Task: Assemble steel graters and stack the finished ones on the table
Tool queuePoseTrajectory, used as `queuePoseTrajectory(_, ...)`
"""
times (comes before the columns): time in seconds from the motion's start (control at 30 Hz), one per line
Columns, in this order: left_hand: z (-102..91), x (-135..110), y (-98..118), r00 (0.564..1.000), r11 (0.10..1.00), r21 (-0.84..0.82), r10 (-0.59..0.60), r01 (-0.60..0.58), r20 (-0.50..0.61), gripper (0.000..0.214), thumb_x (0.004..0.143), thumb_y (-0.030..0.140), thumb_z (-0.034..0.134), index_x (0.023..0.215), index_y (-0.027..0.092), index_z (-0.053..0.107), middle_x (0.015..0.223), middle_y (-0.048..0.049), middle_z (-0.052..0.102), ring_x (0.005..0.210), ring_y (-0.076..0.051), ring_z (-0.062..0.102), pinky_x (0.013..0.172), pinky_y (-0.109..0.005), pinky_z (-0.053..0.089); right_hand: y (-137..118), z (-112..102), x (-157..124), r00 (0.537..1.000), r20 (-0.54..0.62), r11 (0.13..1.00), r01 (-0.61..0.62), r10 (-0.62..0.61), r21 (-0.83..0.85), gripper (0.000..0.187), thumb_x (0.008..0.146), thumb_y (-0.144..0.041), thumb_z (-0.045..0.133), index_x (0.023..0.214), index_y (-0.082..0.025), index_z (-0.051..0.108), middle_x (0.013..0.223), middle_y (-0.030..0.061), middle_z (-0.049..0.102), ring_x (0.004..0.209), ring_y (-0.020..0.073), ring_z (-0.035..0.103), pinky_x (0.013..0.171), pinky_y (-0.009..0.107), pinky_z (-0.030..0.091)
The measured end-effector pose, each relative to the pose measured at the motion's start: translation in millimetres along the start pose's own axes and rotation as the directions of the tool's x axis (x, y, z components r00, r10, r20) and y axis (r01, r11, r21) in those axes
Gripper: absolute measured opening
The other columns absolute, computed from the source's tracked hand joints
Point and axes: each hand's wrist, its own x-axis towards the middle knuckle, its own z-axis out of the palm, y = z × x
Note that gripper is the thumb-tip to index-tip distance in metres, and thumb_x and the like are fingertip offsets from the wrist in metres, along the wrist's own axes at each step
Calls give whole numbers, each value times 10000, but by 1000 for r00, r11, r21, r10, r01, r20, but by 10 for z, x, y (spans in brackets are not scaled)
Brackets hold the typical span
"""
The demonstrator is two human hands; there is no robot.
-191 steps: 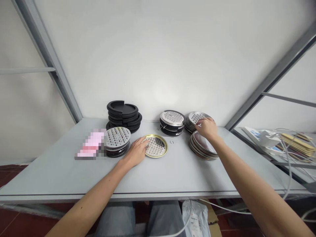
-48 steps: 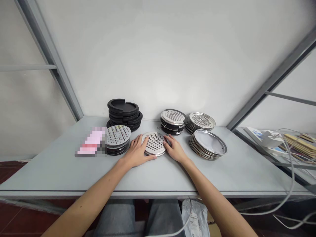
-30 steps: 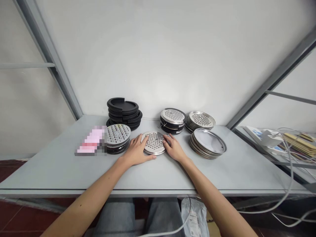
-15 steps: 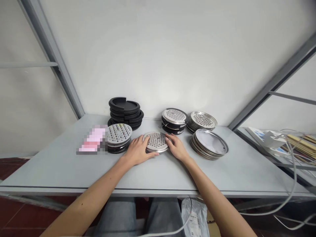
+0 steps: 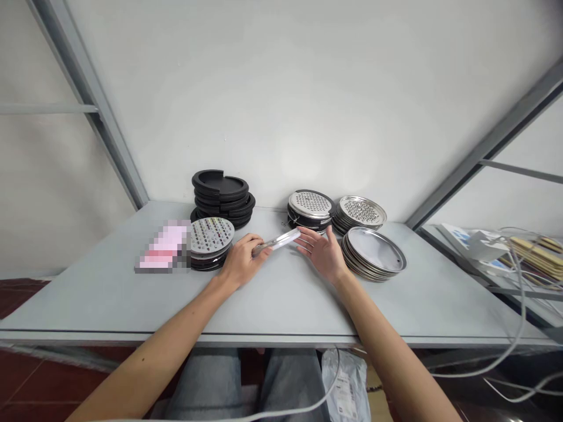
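Note:
My left hand [image 5: 241, 261] grips a round metal grater plate [image 5: 281, 240] by its left edge. The plate is lifted off the table and tilted, nearly edge-on to me, so its faces barely show. My right hand [image 5: 324, 255] is open, palm up, with fingertips at the plate's raised right edge; whether they touch it I cannot tell. Left of my left hand is a pile of holed grater discs [image 5: 212, 235]. Smooth metal plates [image 5: 373, 252] are stacked beside my right hand. Behind it stands a pile of black rings topped with a grater plate [image 5: 311, 204].
Black plastic rings [image 5: 221, 190] are stacked at the back left. More grater plates [image 5: 361, 212] are piled at the back right. A blurred pink item [image 5: 162, 246] lies at left on the grey table [image 5: 281, 310]. A white cable [image 5: 523, 305] hangs at right.
The grater plate lay flat between both hands; now it is raised and tipped up in my left hand. My right hand has let go, turned palm up and opened.

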Motion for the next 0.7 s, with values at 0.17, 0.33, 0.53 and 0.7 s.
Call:
queuePoseTrajectory(0.17,-26,-13,-4,997,999,15,32,-30,-77,435,952,505,375,1080,169,620,992,-73,669,820,-210,622,747,-317,478,13,-34,7,1000,27,998,-12,11,58,910,887,-674,-39,1341,-130,530,1275,161,608,1151,287,596,895,437,508)
queuePoseTrajectory(0.33,-58,5,-13,996,997,9,76,-76,-42,394,978,463,355,1102,183,603,978,-73,688,893,-228,637,784,-315,465,91,58,-35,982,-103,971,133,-156,-199,597,888,-626,395,1252,-195,588,1272,121,608,1160,287,566,941,443,470)
queuePoseTrajectory(0.53,-90,12,-10,995,995,-15,98,-98,2,357,986,427,362,1105,191,602,995,-68,692,908,-229,642,810,-325,465,132,137,-105,904,-26,774,350,-427,-528,574,835,-389,622,1361,-207,479,1282,114,586,1103,253,568,899,390,478)
queuePoseTrajectory(0.7,-52,18,-35,989,988,-48,145,-147,-39,319,986,381,374,1137,190,581,1113,-84,659,1051,-231,610,932,-361,459,155,57,-91,866,-76,735,370,-495,-569,315,838,-375,643,1112,-220,664,1082,86,676,977,239,620,869,389,497)
